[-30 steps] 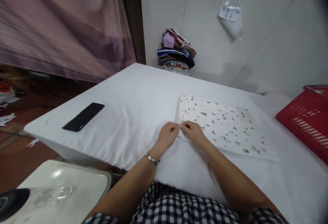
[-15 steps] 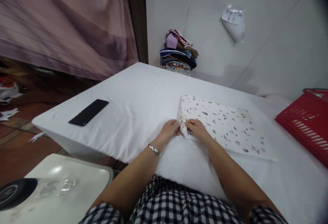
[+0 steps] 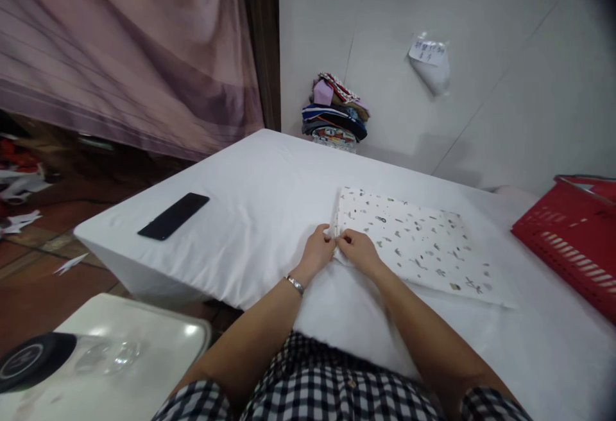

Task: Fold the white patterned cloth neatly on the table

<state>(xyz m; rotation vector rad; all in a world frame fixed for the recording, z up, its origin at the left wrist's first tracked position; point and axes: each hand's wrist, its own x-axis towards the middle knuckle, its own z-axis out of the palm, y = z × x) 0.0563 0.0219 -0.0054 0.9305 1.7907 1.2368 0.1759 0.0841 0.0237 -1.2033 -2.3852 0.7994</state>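
Observation:
A folded white cloth (image 3: pixel 409 241) with small printed leaves and animals lies on the white-covered table (image 3: pixel 269 183). My left hand (image 3: pixel 318 249), with a silver bracelet at the wrist, pinches the cloth's near left corner. Right beside it, my right hand (image 3: pixel 357 250) has its fingers closed on the same corner, from the cloth's side. The two hands nearly touch. The fingertips partly cover the gathered edge between them.
A black phone (image 3: pixel 174 215) lies on the table's left part. At the right edge stands a red basket (image 3: pixel 572 241). Folded clothes (image 3: pixel 334 113) are stacked by the wall. A white stool (image 3: pixel 158 344) holding a black-and-clear object is at the lower left.
My right hand has moved slightly left, closer to my left hand at the cloth's corner. The whole view has shifted a little, with the table lower in the picture.

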